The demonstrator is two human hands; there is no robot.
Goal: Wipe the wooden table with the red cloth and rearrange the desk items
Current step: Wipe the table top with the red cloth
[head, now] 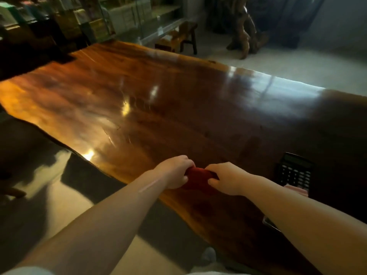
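so, both hands on the cloth, near edge of the table

we have the cloth [197,178] bunched into a small red wad between our two hands, low and a little right of centre in the view. it sits at the table [178,100] close to its near edge, though we cannot tell whether it presses the wood or is lifted just off it. our left hand [174,171] grips its left side and our right hand [226,178] grips its right side, so the wad's long axis runs roughly from hand to hand, along the near edge. both hands are about equally near; neither has an advantage.

our fingers on both hands are curled in and clamped on the fabric, thumbs pinching toward the middle. nothing else is held.

the relation that matters for the next stroke, as we judge it: almost all of the bare, glossy wood lies ahead and to the left of the cloth, away from us, so a wipe would push forward from here. we would probably want the wad spread flatter first.

a calculator [294,171] lies just to the right of our right hand, near but apart from it, with something pink [296,189] at its near end. a sideways sweep to the right would meet these.
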